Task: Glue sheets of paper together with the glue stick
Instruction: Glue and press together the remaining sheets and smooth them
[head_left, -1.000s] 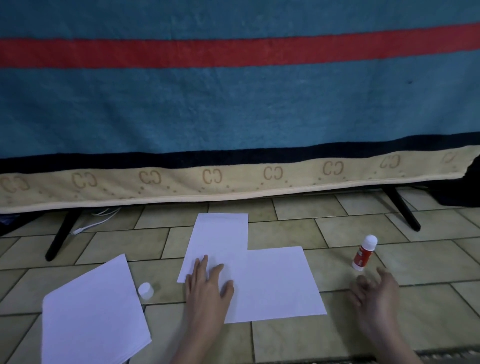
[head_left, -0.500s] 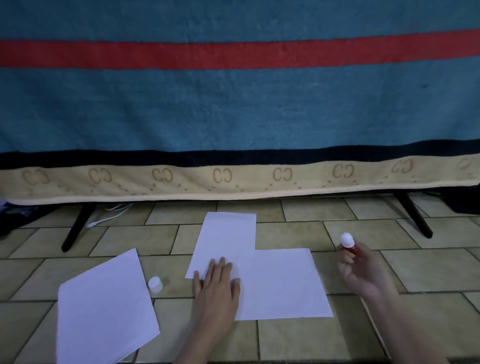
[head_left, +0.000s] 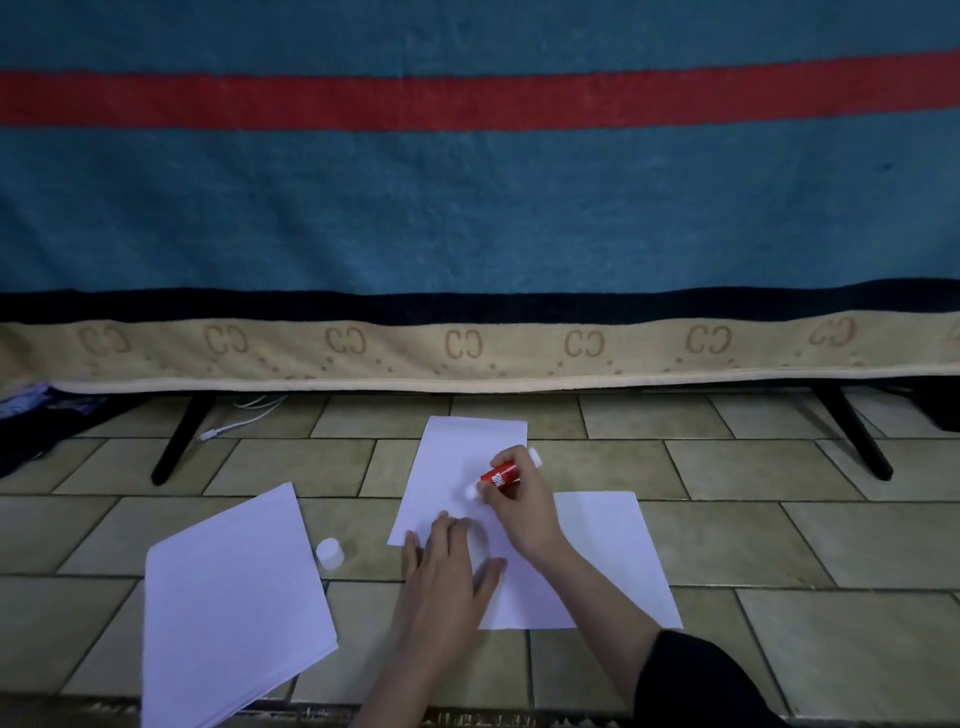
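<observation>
Holding the glue stick (head_left: 500, 476) in your right hand (head_left: 519, 512), you have your fingers clamped around its red barrel, with the stick lying almost flat and its long axis running from upper right down to lower left. Its white glue end points down and to the left, touching or just above the upright sheet (head_left: 457, 467); from this view you cannot tell which. Your left hand (head_left: 445, 566) lies flat with fingers spread and together on nothing, pressing the paper just below and to the left of the right hand, near where the upright sheet overlaps the wider sheet (head_left: 602, 561) that extends to the right under your right wrist. What the coming stroke turns on is this: the bare area of the upright sheet lies ahead of and to the left of the glue tip, while your holding hand sits close behind it on the near side. So the tip probably has free room going away from you and leftward, and little room coming back toward your left fingers. The right hand is the nearer one to that bare paper. The loose cap (head_left: 329, 552) stands on the floor (head_left: 779, 545) to the left of your left hand, and the spare stack of sheets (head_left: 228, 608) lies farther left still, well apart from the work.
</observation>
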